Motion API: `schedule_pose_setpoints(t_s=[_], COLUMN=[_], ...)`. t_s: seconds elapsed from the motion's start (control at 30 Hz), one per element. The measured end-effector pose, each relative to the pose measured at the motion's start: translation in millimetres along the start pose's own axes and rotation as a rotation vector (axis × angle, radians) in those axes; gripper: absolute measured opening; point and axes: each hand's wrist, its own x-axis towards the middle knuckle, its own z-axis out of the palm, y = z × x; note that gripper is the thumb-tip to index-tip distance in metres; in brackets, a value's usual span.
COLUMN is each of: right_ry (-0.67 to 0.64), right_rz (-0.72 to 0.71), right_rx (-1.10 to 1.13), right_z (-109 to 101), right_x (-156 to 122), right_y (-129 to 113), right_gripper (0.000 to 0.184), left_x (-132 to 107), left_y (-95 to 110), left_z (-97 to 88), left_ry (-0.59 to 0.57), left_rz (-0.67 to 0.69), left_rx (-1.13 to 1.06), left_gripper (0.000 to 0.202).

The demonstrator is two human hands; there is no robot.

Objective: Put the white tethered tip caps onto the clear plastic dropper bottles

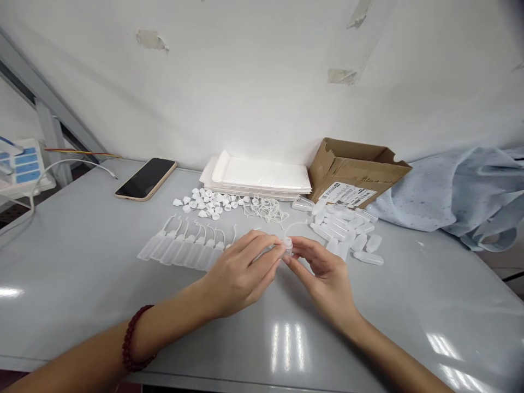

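Between my two hands is a small translucent plastic tube (287, 250) with a white cap (287, 241); a thin white loop strap (295, 222) rises from it. My left hand (244, 271) pinches it from the left side with its fingertips. From the right, my right hand (323, 275) grips it between thumb and fingers. Most of the tube's body is hidden by the fingers. Left of my hands lies a row of several similar capped tubes (183, 248) with straps. Loose uncapped tubes (339, 224) are heaped beyond my right hand.
Behind the hands lie a pile of white caps (208, 203) and tangled white straps (268, 209). A stack of white envelopes (262, 176), a cardboard box (356, 169) and a phone (146, 178) stand along the wall. Blue cloth (454, 191) is at right, a white cable (73, 160) at left.
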Motion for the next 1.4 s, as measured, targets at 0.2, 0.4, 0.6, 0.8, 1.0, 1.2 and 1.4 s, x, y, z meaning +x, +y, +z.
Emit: schedule_pose_setpoints(t_s=[0.2, 0.4, 0.6, 0.8, 1.0, 1.2, 1.4], right_ry=[-0.089, -0.293, -0.426, -0.517, -0.337, -0.185, -0.232], right_rz=[0.227, 0.467, 0.545, 0.539, 0.41, 0.34, 0.41], right_rx=[0.35, 0.777, 0.983, 0.989, 0.619, 0.342, 0.346], right_z=[-2.7, -12.2, -11.8, -8.5, -8.5, -2.5, 2.3], right_x=[3.3, 12.4, 12.7, 10.6, 8.1, 3.9, 5.4], right_y=[-3.3, -6.3, -4.3, -7.1, -6.1, -11.5, -8.2], right_gripper=[0.024, 0.023, 0.023, 0.023, 0.024, 0.018, 0.024], left_x=[3.1, 5.2, 5.1, 5.8, 5.9, 5.9, 5.2], left_y=[3.7, 5.3, 8.6, 8.2, -0.4, 1.8, -0.6], left_z=[-4.2, -13.0, -12.2, -10.8, -13.9, -13.6, -19.4], left_ry=[0.024, -0.077, -0.201, -0.129, -0.148, -0.236, -0.385], left_rz=[-0.19, -0.435, -0.431, -0.293, -0.044, 0.043, -0.08], left_rx=[-0.188, -0.411, -0.407, -0.304, 0.062, 0.274, 0.13], left_gripper=[0.023, 0.03, 0.063, 0.054, 0.037, 0.028, 0.04])
